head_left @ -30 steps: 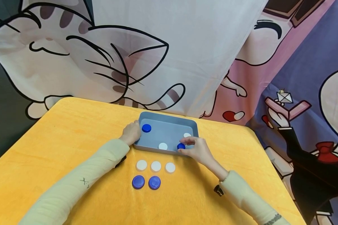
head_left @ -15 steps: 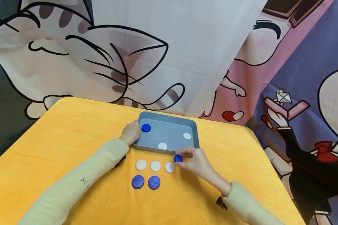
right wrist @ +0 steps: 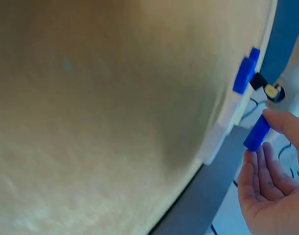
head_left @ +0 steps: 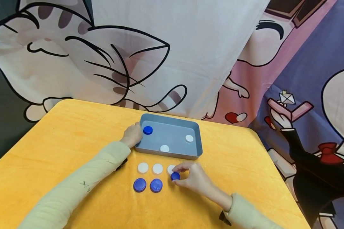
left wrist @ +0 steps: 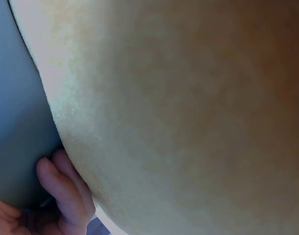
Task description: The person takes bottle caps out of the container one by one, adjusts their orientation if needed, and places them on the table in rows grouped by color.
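Observation:
Between the thumb and fingertips of my right hand [head_left: 196, 179] a blue bottle cap [head_left: 175, 176] is pinched. The right wrist view shows this blue cap [right wrist: 257, 132] on edge, off the table. It overlaps the rightmost white cap [head_left: 170, 169] in the head view. Left of it lie two white caps [head_left: 157, 169] in a row, with two blue caps [head_left: 156, 185] nearer me. My left hand [head_left: 132, 135] grips the left side of a grey-blue tray [head_left: 196, 156]; its curled fingers [left wrist: 63, 188] show by the tray wall. The tray holds a blue cap [head_left: 147, 130] and two white caps [head_left: 189, 138].
A yellow cloth [head_left: 91, 127] covers the table. Behind its far edge hangs a cartoon-printed curtain [head_left: 189, 57]. My left forearm [head_left: 83, 184] stretches across the table's left part, left of the loose caps.
My right hand has lifted the blue cap out of the tray's front right corner and brought it toward me and slightly left. The left hand stays at the tray.

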A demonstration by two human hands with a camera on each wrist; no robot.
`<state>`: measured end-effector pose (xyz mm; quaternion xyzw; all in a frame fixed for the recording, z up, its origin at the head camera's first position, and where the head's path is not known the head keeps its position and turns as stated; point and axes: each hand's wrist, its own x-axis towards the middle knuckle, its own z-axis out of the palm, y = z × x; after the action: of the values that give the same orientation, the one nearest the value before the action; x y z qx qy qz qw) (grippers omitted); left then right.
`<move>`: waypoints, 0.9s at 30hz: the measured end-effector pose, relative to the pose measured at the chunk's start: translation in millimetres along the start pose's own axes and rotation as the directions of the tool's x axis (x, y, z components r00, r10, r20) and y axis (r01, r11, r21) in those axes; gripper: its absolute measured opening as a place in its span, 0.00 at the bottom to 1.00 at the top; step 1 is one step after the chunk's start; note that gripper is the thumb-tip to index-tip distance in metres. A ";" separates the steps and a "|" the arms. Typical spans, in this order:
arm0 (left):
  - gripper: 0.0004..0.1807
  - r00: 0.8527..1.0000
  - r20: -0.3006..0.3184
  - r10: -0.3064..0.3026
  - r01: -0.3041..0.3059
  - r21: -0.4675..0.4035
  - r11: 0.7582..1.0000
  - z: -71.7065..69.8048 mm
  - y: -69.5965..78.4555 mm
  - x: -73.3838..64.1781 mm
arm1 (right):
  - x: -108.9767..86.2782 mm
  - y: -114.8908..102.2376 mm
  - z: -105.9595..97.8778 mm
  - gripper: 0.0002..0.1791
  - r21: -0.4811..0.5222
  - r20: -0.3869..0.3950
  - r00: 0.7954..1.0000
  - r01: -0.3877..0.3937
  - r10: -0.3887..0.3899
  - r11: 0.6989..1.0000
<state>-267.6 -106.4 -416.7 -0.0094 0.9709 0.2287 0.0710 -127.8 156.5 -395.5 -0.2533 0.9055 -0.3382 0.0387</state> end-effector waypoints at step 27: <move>0.16 1.000 -0.004 0.007 -0.007 -0.004 1.000 2.7 -2.1 3.4 | -10.2 2.9 24.7 0.14 0.021 0.124 0.992 -0.007 0.004 1.000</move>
<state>-270.5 -107.0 -420.5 -0.0065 0.9706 0.2309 0.0680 -114.2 148.6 -417.3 -0.2708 0.8984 -0.3314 0.0986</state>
